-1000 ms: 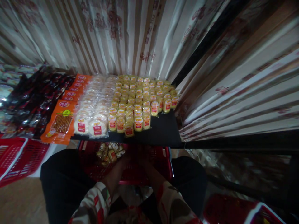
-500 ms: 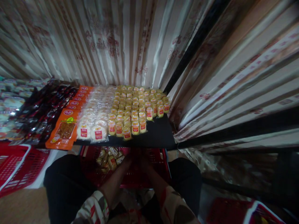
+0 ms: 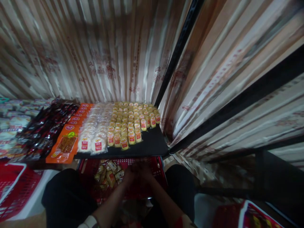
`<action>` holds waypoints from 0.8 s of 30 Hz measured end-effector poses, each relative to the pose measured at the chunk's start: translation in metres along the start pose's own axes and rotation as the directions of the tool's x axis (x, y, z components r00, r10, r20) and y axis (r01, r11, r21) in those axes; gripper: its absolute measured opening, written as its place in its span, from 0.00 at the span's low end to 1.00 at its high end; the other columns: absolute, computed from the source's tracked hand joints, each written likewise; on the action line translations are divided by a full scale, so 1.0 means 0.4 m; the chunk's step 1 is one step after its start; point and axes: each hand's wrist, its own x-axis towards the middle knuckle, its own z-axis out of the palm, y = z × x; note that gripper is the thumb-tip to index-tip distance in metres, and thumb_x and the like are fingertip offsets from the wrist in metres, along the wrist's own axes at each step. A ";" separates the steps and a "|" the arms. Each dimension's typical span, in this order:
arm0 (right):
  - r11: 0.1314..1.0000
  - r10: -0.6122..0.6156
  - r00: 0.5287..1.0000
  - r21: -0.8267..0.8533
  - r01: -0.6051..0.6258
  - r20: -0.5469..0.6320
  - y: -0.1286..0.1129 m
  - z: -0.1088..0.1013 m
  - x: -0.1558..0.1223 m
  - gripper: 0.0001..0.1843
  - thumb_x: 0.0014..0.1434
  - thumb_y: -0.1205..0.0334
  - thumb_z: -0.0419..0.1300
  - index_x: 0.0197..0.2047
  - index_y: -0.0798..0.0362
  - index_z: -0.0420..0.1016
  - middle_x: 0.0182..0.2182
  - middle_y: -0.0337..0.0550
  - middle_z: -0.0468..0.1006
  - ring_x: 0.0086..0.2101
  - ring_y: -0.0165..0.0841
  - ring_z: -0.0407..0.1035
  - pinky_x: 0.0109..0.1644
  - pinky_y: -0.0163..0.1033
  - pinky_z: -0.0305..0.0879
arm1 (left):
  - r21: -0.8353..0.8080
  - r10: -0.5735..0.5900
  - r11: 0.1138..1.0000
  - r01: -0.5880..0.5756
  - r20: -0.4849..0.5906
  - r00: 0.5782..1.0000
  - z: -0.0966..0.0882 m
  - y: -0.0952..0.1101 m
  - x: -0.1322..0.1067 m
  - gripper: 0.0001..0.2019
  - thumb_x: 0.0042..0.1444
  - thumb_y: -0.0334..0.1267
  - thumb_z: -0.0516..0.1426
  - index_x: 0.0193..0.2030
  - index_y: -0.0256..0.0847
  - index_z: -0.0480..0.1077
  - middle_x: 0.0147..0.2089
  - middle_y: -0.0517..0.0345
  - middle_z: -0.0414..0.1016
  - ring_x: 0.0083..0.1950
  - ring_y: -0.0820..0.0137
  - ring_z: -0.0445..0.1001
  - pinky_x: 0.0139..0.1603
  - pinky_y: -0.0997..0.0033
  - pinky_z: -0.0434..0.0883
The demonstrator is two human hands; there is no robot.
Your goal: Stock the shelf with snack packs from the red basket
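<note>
At lower centre, the left hand (image 3: 129,174) and right hand (image 3: 143,172) are sitting close over the red basket (image 3: 155,167), just right of gold packets (image 3: 110,178); shadow is hiding their grip, so I cannot tell. An upward bump against the shelf (image 3: 152,144) could be toppling yellow packets (image 3: 131,137).

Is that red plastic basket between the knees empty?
Not empty: small, shiny yellow-wrapped snack packets lie heaped in the left part of the red basket.

Shelf (image 3: 150,142): now lower in view, beyond the fingers (image 3: 142,169).
Wrapped packets (image 3: 110,178): more exposed, left of the fingers.
Sleeves (image 3: 89,222): less in view, well behind the fingers.
</note>
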 end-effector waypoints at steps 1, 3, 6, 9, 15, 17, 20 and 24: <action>1.000 0.001 1.000 0.007 -0.001 -0.007 -0.002 -0.009 -0.010 0.10 0.59 0.61 0.52 0.37 0.53 0.74 0.38 0.47 0.78 0.39 0.34 0.72 0.47 0.40 0.65 | 0.010 0.002 1.000 -0.001 -0.013 1.000 -0.001 0.007 -0.010 0.10 0.55 0.30 0.52 0.44 0.35 0.69 0.48 0.44 0.75 0.48 0.65 0.73 0.47 0.72 0.67; 1.000 0.005 1.000 0.024 -0.004 -0.027 -0.005 -0.029 -0.033 0.13 0.58 0.60 0.51 0.39 0.55 0.74 0.40 0.49 0.78 0.41 0.36 0.72 0.48 0.39 0.65 | 0.027 0.025 0.999 -0.024 -0.037 0.999 -0.002 0.023 -0.030 0.10 0.56 0.33 0.52 0.44 0.35 0.68 0.47 0.44 0.75 0.48 0.65 0.73 0.47 0.71 0.66; 0.999 0.017 0.998 0.039 -0.014 -0.063 -0.013 -0.057 -0.067 0.19 0.59 0.55 0.49 0.45 0.56 0.73 0.44 0.52 0.77 0.44 0.38 0.71 0.50 0.41 0.64 | 0.043 0.094 0.995 -0.092 -0.065 0.993 -0.002 0.054 -0.062 0.11 0.58 0.34 0.50 0.45 0.37 0.68 0.48 0.46 0.75 0.48 0.66 0.73 0.50 0.71 0.65; 0.997 0.026 0.991 0.078 -0.016 -0.134 -0.028 -0.084 -0.098 0.20 0.58 0.53 0.49 0.47 0.54 0.72 0.45 0.51 0.77 0.46 0.38 0.71 0.52 0.42 0.63 | 0.051 0.207 0.978 -0.203 -0.091 0.974 -0.002 0.089 -0.094 0.12 0.58 0.34 0.49 0.47 0.37 0.67 0.48 0.46 0.74 0.48 0.66 0.72 0.50 0.70 0.65; 0.995 -0.023 0.946 0.087 0.054 -0.323 -0.079 -0.137 -0.141 0.20 0.56 0.54 0.51 0.47 0.54 0.73 0.43 0.50 0.77 0.45 0.38 0.70 0.52 0.44 0.64 | 0.048 0.365 0.931 -0.362 -0.110 0.925 -0.018 0.161 -0.152 0.14 0.56 0.35 0.47 0.46 0.40 0.68 0.45 0.49 0.75 0.45 0.65 0.72 0.49 0.68 0.66; 0.993 -0.065 0.934 0.068 0.095 -0.352 -0.094 -0.153 -0.148 0.21 0.57 0.54 0.50 0.49 0.55 0.72 0.44 0.51 0.76 0.45 0.38 0.70 0.52 0.43 0.64 | 0.034 0.404 0.915 -0.403 -0.122 0.907 -0.025 0.181 -0.162 0.15 0.56 0.36 0.47 0.48 0.39 0.67 0.47 0.49 0.74 0.47 0.64 0.72 0.51 0.66 0.66; 0.988 -0.118 0.904 0.047 0.150 -0.410 -0.113 -0.172 -0.147 0.22 0.57 0.55 0.50 0.51 0.55 0.70 0.46 0.52 0.74 0.47 0.38 0.69 0.53 0.43 0.64 | 0.022 0.454 0.890 -0.456 -0.155 0.877 -0.033 0.207 -0.159 0.19 0.54 0.35 0.48 0.52 0.36 0.66 0.52 0.46 0.72 0.52 0.64 0.69 0.57 0.65 0.63; 0.981 -0.152 0.864 0.031 0.190 -0.480 -0.133 -0.186 -0.134 0.21 0.57 0.56 0.50 0.51 0.54 0.69 0.45 0.52 0.73 0.45 0.39 0.69 0.51 0.45 0.66 | 0.045 0.508 0.859 -0.510 -0.200 0.838 -0.039 0.240 -0.139 0.21 0.53 0.33 0.48 0.55 0.35 0.64 0.54 0.48 0.70 0.55 0.65 0.68 0.59 0.66 0.62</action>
